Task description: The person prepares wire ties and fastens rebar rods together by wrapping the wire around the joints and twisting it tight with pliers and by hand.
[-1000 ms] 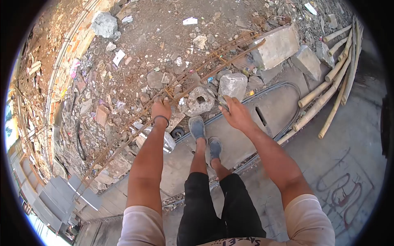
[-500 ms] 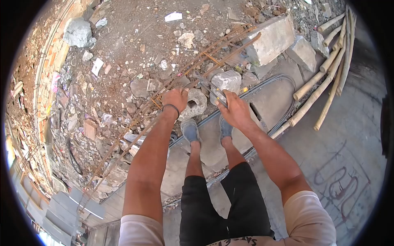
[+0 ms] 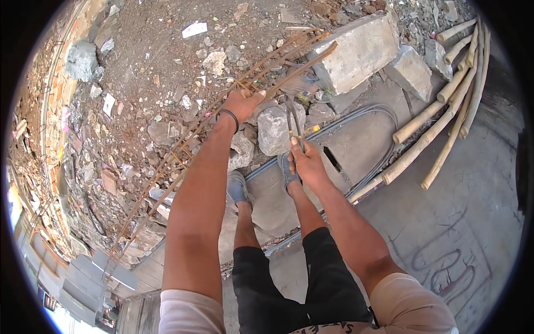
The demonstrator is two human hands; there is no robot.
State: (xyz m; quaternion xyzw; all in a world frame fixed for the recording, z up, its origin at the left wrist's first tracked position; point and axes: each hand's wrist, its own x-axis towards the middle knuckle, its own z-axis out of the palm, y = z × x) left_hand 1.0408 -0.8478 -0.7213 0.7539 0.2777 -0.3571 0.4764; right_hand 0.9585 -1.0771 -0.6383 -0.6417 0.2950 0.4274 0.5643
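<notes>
The left hand's grip [image 3: 243, 108] is closed on the rebar frame [image 3: 301, 70], fingers over the bars near a cross-tie and thumb out toward the thick rusty bar. The frame lies in the grip and runs out to both sides of it: one end reaches up beside the concrete block [image 3: 359, 53], the other slopes down over the rubble [image 3: 130, 147].

The right hand's grip [image 3: 306, 165] is wrapped round the handles of the pincers [image 3: 288, 101]. Their head sticks out beyond the fingers, pointing away from the body, near the frame's thick bar; I cannot tell whether it touches. The rock [image 3: 272, 131] is between the two hands, just beside the pincers, with the holed stone [image 3: 242, 151] below the left wrist.
</notes>
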